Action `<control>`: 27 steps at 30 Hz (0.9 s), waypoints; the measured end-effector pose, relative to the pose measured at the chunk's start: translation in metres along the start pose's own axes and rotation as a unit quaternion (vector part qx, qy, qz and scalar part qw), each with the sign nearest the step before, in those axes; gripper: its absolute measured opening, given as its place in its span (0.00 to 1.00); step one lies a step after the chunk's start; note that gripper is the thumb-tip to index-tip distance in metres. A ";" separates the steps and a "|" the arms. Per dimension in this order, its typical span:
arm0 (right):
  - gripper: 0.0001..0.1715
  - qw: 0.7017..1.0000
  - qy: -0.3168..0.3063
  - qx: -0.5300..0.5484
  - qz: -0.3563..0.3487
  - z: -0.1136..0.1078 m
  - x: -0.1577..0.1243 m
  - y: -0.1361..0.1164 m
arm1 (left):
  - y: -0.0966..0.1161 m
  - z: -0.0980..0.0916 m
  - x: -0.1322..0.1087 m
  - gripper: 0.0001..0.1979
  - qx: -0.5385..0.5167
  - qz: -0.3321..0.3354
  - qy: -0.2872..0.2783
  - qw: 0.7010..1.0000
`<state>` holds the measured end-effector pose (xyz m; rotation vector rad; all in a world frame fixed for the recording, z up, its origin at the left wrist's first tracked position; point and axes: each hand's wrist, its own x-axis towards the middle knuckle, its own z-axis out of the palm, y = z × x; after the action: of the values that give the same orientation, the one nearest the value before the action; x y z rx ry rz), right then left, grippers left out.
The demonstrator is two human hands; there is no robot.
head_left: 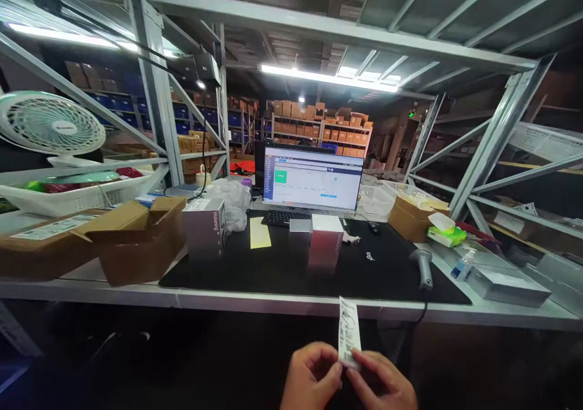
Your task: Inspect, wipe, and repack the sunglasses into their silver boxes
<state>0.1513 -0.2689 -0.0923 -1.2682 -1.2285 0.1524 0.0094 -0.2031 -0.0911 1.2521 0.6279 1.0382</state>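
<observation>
On the head view I see the left hand (311,377) and right hand (381,381) low in frame, below the desk edge, their fingers clenched together on a printed barcode label (349,332) held upright between them. I place the rest by the monitor (312,178): a black desk mat (255,279) spreads in front of it, a keyboard (285,218) sits just below it, cardboard boxes (132,240) lie to its left, a barcode scanner (423,266) stands to its right, and shelves of cartons (321,130) rise behind it.

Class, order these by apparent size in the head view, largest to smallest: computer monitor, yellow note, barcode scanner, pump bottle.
Computer monitor is largest; yellow note and barcode scanner look alike, so unranked; pump bottle is smallest.
</observation>
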 end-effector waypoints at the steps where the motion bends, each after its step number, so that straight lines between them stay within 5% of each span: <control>1: 0.10 1.000 -0.018 -0.008 -0.004 0.001 0.008 -0.005 | 0.006 -0.003 0.005 0.18 0.009 -0.002 0.003 1.000; 10: 0.10 0.989 -0.144 0.020 0.033 0.040 0.071 -0.015 | 0.040 -0.039 0.047 0.09 0.070 0.035 0.038 0.996; 18: 0.09 0.977 -0.164 -0.055 -0.123 0.071 0.119 -0.005 | 0.040 -0.079 0.081 0.05 0.203 0.136 0.072 0.967; 23: 0.11 0.950 -0.236 -0.048 -0.200 0.095 0.139 0.001 | 0.044 -0.096 0.095 0.06 0.311 0.225 0.049 0.922; 27: 0.16 0.932 -0.276 -0.049 -0.231 0.106 0.149 0.012 | 0.047 -0.107 0.098 0.10 0.427 0.262 -0.028 0.865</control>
<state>0.1397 -0.0967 -0.0317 -1.0107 -2.0123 0.1074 -0.0533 -0.0681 -0.0580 2.3232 0.7539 1.1960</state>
